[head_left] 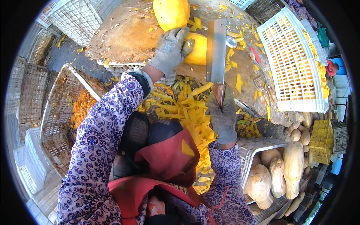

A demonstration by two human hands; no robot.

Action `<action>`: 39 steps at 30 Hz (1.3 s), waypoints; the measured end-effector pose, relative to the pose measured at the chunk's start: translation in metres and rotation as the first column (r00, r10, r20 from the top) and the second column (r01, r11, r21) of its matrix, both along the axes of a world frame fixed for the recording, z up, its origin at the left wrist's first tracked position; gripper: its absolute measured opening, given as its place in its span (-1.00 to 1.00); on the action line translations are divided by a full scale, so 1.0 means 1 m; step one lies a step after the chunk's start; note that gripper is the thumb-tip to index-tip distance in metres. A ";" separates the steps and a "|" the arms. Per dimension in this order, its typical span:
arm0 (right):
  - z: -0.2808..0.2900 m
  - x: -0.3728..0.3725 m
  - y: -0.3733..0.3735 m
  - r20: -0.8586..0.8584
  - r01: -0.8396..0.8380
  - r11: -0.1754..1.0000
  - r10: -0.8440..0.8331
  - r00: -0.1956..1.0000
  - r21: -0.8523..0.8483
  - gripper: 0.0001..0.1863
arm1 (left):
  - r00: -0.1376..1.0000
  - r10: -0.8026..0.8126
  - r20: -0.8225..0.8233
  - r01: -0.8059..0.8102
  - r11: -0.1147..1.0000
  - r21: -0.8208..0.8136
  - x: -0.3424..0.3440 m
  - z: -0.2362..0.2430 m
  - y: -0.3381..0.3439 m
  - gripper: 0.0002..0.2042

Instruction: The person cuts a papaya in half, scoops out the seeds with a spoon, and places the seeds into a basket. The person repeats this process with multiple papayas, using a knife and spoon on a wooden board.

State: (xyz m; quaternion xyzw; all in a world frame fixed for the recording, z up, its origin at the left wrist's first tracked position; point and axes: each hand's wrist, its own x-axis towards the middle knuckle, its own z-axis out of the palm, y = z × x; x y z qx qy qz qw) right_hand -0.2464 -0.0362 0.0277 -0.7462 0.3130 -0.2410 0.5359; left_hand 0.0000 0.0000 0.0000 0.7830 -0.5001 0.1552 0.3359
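Observation:
My right hand [222, 118], in a grey work glove, is wrapped round the wooden handle of a wide cleaver [216, 52]. Its broad blade points away from me over the wooden board [123, 41], just right of a peeled yellow pumpkin piece [197, 48]. Against the left end of that piece lies my gloved left hand [168, 50], thumb on it and fingers bent over its side. Those fingertips also reach the lower edge of a larger peeled pumpkin [171, 14] behind. Whether the two yellow pieces are joined is hidden by the hand.
Yellow peelings [195, 127] pile below the board's near edge. A white crate [294, 62] of yellow pieces stands at right, with unpeeled pumpkins [277, 176] in a crate nearer me. At left is a crate with orange pulp [84, 107]. A peeler [255, 54] with a red handle lies right.

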 end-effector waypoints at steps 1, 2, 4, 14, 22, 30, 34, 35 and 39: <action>0.000 -0.001 0.002 -0.005 -0.009 0.998 0.009 1.000 0.066 -0.57 | 0.999 -0.010 -0.049 0.010 1.000 -0.011 0.002 0.001 0.001 -0.50; 0.001 -0.001 0.002 -0.009 -0.018 0.991 0.019 1.000 0.132 -0.57 | 0.997 -0.031 -0.077 0.027 0.998 -0.049 0.002 0.002 0.002 -0.49; 0.004 -0.001 0.005 -0.103 0.042 0.972 -0.019 0.995 0.230 -0.59 | 0.956 -0.053 -0.287 0.028 0.996 -0.090 0.001 -0.005 0.005 -0.47; 0.065 0.006 0.017 0.399 0.171 0.981 -0.121 0.909 -0.093 -0.63 | 0.936 -0.014 -0.351 0.002 0.999 -0.036 -0.015 -0.007 -0.014 -0.38; 0.012 0.039 -0.023 -0.262 0.103 0.919 -0.214 0.941 -0.380 -0.75 | 0.959 -0.047 -0.279 0.050 0.999 0.004 -0.035 -0.011 -0.029 -0.31; 0.025 0.018 -0.059 -0.169 0.042 0.928 0.022 0.985 0.369 -0.81 | 0.988 -0.139 -0.070 0.139 0.990 -0.009 -0.021 -0.009 -0.050 -0.31; 0.049 0.019 -0.071 -0.258 0.007 0.918 0.104 0.960 0.396 -0.68 | 0.974 -0.212 -0.076 0.217 0.975 0.056 -0.012 -0.010 -0.052 -0.32; 0.055 0.022 -0.075 -0.293 0.017 0.915 0.111 0.950 0.402 -0.69 | 0.973 -0.225 -0.058 0.228 0.973 0.048 -0.011 -0.011 -0.053 -0.31; 0.086 0.038 -0.097 -0.391 0.029 0.895 0.164 0.906 0.445 -0.75 | 0.962 -0.272 0.007 0.272 0.962 -0.024 -0.003 -0.010 -0.060 -0.29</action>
